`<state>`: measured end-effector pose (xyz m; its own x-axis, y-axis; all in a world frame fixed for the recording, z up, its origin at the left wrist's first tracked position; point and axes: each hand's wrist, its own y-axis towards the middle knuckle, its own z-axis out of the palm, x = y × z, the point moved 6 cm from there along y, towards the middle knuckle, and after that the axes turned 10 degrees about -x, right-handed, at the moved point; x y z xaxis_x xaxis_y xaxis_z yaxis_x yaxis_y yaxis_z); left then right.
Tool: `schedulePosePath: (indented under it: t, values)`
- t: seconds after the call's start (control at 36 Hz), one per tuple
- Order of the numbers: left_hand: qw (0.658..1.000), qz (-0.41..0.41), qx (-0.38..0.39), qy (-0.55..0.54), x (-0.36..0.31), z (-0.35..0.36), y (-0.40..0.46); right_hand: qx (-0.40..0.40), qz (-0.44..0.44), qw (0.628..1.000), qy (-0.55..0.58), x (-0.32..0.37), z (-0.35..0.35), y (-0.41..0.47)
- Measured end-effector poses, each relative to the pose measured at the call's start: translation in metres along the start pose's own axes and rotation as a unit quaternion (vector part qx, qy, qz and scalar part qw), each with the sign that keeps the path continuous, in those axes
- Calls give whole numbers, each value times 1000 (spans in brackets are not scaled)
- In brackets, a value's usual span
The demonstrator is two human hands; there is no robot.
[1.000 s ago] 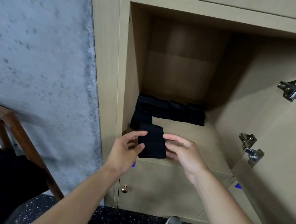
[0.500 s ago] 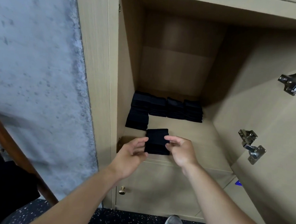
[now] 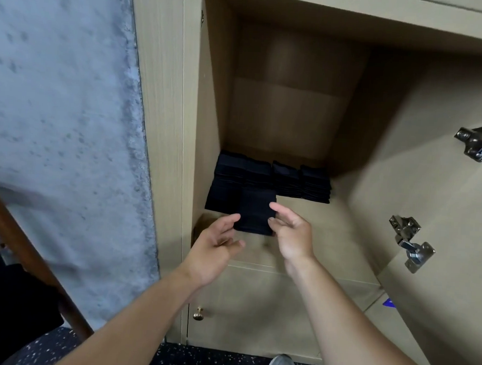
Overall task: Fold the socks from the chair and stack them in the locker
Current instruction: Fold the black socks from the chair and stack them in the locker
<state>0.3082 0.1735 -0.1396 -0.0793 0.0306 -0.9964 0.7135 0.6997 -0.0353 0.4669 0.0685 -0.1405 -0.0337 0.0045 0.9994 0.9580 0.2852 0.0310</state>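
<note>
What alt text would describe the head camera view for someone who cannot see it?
Two hands, the left hand and right hand, set a folded black sock on the shelf of an open wooden locker, in front of a row of sock stacks.

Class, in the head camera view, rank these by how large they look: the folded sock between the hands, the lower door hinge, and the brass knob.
1. Folded sock, largest.
2. Lower door hinge; it sits nearer the camera, so the gap is unsure.
3. Brass knob, plainly smallest.

The locker shelf [image 3: 310, 222] carries 4 stacks of folded dark socks [image 3: 273, 178] along its back.
</note>
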Motion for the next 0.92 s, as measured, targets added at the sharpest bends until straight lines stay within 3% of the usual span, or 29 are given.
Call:
schedulePosePath:
  t: [0.25,0.42,0.56,0.75,0.92]
  values:
    - [1000,2,2,17,9,-4,6,46,47,997,41,-5,45,33]
    - [1000,-3,-11,23,19,-5,14,103,147,961,208,-7,66,52]
    - [999,-17,-27,17,25,-7,19,105,183,932,296,-6,75,56]
    - [999,-27,-39,15,28,-7,22,71,196,927,311,-6,72,58]
    - [999,-33,-34,13,30,-6,24,58,158,963,213,-7,71,63]
